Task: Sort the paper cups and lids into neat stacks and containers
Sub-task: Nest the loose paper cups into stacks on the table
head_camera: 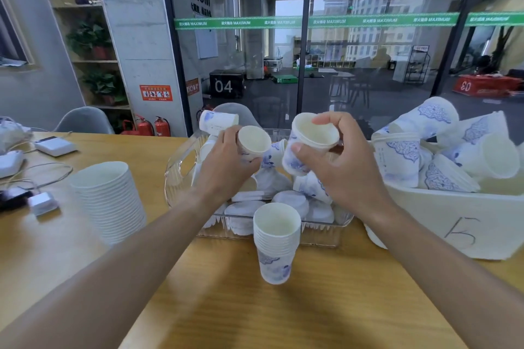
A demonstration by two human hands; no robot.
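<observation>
Right now the biggest thing is the wooden table [226, 306], and it holds all the rest. Past the fingers of both hands sits a clear plastic bin [181, 178] with loose cups and flat white lids [243, 210] piled at the bottom, so it looks like the messy heap the cups come out of. Off to the side of the right fingers is a white box [453, 224] with a "15" drawn on it, stuffed with blue-patterned cups [402, 156] lying every which way. Off to the side of the left fingers stands a tall stack of plain white cups [109, 201], kept apart, likely because they have no picture. Below the fingers, close to the person, stands a short stack of blue-patterned cups [276, 244], mouth up, ready for more cups to drop in. The right hand [340, 167] holds one cup [309, 142] above the bin, thumb low on its side and fingertips curled over the rim, tipped so its open mouth faces us. The left hand [226, 161] wraps its fingers around a smaller-looking cup [253, 143], though how its fingertips lie is hidden. Both cups are probably going onto the short stack.
</observation>
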